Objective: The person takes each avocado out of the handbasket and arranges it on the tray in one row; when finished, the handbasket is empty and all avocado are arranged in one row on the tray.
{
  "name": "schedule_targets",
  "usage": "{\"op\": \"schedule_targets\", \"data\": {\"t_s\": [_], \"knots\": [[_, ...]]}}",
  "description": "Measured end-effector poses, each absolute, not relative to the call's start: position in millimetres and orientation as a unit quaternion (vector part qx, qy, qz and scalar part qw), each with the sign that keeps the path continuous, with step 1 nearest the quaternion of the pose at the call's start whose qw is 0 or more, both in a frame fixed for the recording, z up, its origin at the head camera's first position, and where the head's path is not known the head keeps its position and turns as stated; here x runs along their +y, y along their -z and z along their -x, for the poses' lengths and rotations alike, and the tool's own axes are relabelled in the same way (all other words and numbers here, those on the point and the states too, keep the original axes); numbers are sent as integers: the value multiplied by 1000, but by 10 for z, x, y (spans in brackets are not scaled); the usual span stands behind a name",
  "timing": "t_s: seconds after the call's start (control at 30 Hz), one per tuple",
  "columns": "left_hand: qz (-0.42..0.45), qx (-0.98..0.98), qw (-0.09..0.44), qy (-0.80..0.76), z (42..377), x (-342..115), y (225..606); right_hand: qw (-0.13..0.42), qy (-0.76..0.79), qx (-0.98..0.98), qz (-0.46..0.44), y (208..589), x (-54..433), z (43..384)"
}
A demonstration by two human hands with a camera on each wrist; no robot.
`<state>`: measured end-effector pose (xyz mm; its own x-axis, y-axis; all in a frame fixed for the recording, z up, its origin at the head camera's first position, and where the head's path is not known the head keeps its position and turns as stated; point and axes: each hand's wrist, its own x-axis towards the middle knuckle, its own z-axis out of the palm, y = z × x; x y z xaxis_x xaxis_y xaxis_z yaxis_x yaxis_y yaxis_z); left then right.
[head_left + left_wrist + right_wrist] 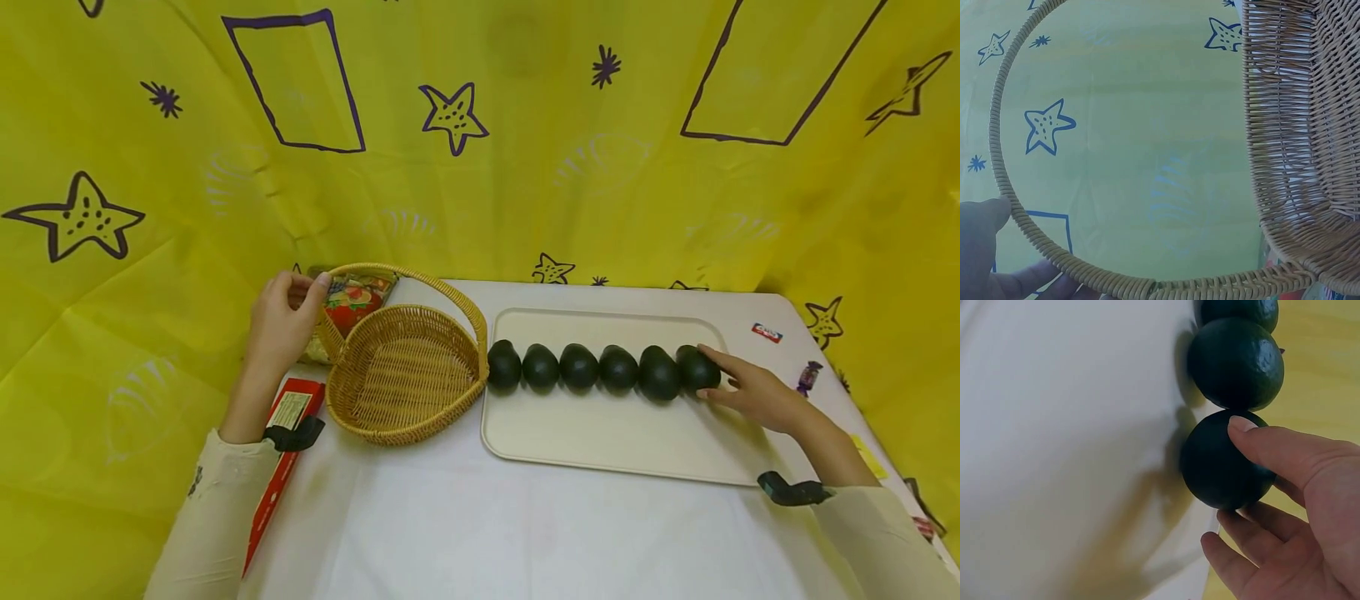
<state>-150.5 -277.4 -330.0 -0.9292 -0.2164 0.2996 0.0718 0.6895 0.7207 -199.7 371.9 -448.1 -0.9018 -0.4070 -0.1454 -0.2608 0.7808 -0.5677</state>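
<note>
Several dark green avocados (579, 367) lie in a row across a cream tray (592, 437). At the row's right end, my right hand (761, 398) holds the last avocado (1219, 462). The right wrist view shows the thumb on its upper side and fingertips along its lower side, with another avocado (1235, 362) next to it. Left of the tray stands a wicker basket (408, 375) with nothing inside. My left hand (283, 321) grips the arched handle (997, 125) of the basket at its left side, thumb on one side and fingers partly hidden behind.
Behind the basket lies a colourful food packet (352, 304). A red box (277, 479) sits under my left forearm. A small red-and-blue packet (767, 332) and a purple-wrapped candy (808, 377) lie right of the tray. A yellow patterned cloth (517, 192) hangs behind the white table (420, 525).
</note>
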Motion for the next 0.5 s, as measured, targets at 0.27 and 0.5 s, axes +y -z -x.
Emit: {"op": "schedule_targets", "data": {"t_s": [0.27,0.5], "knots": [[-38,-901,178,394,1491,-2786,3310,129,274,937,173,4451,3719,1954],[-37,-903,192,381,1471,-2753,3314,126,263,942,165,4452,3728,1949]]}}
